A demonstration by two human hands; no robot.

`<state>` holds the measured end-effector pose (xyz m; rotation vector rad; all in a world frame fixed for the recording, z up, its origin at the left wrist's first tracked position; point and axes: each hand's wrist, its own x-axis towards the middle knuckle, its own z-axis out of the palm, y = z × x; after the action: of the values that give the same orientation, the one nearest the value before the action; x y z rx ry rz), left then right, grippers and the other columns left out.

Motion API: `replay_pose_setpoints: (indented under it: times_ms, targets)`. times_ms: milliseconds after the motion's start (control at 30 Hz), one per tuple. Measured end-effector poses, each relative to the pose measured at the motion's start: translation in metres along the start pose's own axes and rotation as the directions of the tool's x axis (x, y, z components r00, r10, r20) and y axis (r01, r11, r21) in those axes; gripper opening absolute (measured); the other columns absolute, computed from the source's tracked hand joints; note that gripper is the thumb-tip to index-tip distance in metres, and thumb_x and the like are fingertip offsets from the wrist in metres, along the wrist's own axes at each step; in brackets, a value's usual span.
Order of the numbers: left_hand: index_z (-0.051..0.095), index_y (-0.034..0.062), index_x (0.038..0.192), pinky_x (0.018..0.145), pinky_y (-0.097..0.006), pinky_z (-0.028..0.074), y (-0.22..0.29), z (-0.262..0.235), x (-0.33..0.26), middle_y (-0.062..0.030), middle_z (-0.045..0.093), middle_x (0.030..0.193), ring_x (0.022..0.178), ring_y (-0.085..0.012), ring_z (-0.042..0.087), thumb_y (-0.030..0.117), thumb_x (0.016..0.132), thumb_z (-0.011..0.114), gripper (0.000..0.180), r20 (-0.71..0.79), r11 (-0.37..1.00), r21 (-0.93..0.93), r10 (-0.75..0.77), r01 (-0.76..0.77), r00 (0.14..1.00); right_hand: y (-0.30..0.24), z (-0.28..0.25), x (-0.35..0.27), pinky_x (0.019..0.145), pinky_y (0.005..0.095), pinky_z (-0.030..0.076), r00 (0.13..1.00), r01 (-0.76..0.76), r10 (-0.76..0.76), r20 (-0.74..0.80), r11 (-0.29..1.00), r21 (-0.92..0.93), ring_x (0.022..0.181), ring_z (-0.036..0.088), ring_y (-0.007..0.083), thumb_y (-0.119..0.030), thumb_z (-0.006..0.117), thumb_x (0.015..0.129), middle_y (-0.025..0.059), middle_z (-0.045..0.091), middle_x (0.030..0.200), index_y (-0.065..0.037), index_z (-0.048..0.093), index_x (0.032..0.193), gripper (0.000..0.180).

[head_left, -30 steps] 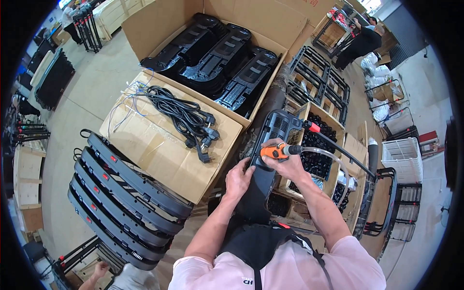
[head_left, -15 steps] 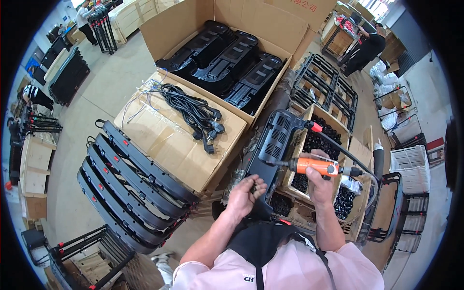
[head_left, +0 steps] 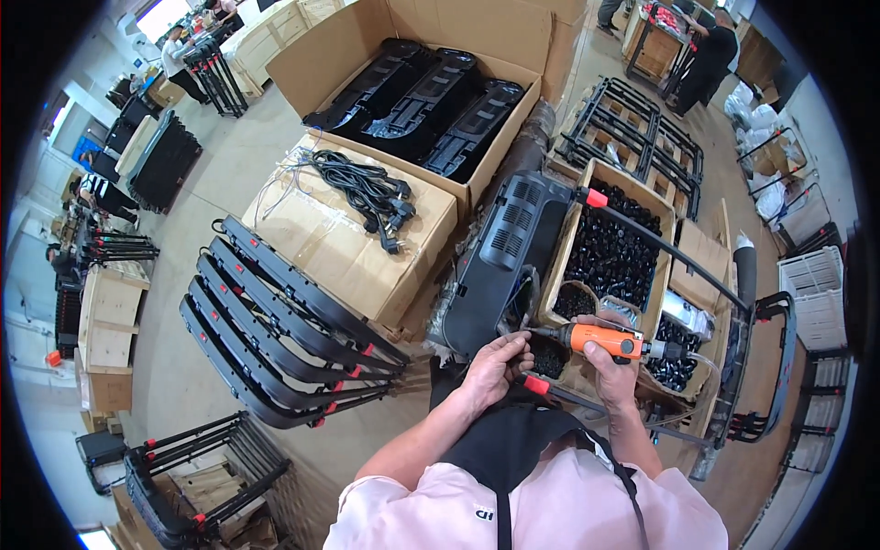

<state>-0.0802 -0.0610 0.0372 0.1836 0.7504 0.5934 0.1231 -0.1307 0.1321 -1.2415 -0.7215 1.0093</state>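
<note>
A pale concrete floor (head_left: pixel 234 137) spreads ahead of and leftward from the left hand (head_left: pixel 498 368). Well to that hand's left stands a wooden crate (head_left: pixel 112 316), backed by a whitish wall (head_left: pixel 32 367). Another pale wall (head_left: pixel 820 174) rises far right of the right hand (head_left: pixel 610 367). Bright light (head_left: pixel 165 11) shows far ahead, leftward.

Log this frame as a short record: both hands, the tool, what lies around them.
Right hand: gripping the orange power tool
Left hand: fingers curled near the tool's tip; whether it holds anything, unclear
Ahead: vented dark cover
To the right: loose black parts
To the left: black cables on a cardboard box
</note>
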Motion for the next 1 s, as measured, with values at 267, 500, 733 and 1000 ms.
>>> replay_pose_setpoints:
  times_ms: [267,500,733,1000]
  targets:
    - [0.066,0.0092,0.108,0.055,-0.024,0.044,-0.052,-0.016,-0.037,0.0035,0.061,0.083,0.066,-0.0085,0.055,0.038,0.109,0.062,0.029,-0.192,0.999,-0.046,-0.036,0.028,0.981,0.009,-0.027,-0.032,0.105,0.0414,0.054,0.988,-0.003,0.016,0.153,0.996,-0.085,0.116,0.068,0.0252,-0.01,0.078,0.087,0.0185,0.071,0.126,0.001,0.056,0.133,0.051]
    - [0.062,0.009,0.106,0.053,-0.025,0.038,-0.064,-0.017,-0.04,0.0024,0.055,0.08,0.065,-0.0109,0.051,0.045,0.107,0.062,0.036,-0.226,0.995,-0.1,-0.006,-0.017,0.974,0.018,-0.031,-0.054,0.11,0.0456,0.052,0.929,0.073,0.011,0.369,0.975,-0.212,0.123,0.067,0.03,-0.01,0.08,0.088,0.0216,0.069,0.131,-0.001,0.054,0.134,0.054]
    - [0.064,0.0083,0.114,0.057,-0.025,0.04,-0.052,-0.019,-0.033,0.0017,0.057,0.085,0.07,-0.0111,0.053,0.041,0.109,0.06,0.033,-0.175,0.989,-0.146,-0.047,0.021,0.983,0.021,-0.02,-0.065,0.111,0.0454,0.051,0.938,0.164,-0.065,0.341,0.949,-0.271,0.127,0.065,0.0303,-0.01,0.079,0.091,0.021,0.067,0.133,-0.002,0.053,0.136,0.053]
    - [0.063,0.0089,0.109,0.055,-0.025,0.04,-0.026,-0.032,-0.031,0.0033,0.051,0.079,0.067,-0.0107,0.049,0.041,0.108,0.062,0.032,-0.051,0.971,-0.183,-0.164,0.152,0.985,0.01,0.017,-0.069,0.111,0.0418,0.052,0.956,0.121,-0.045,0.289,0.96,-0.253,0.124,0.067,0.027,-0.004,0.081,0.088,0.0171,0.07,0.132,-0.003,0.061,0.133,0.05]
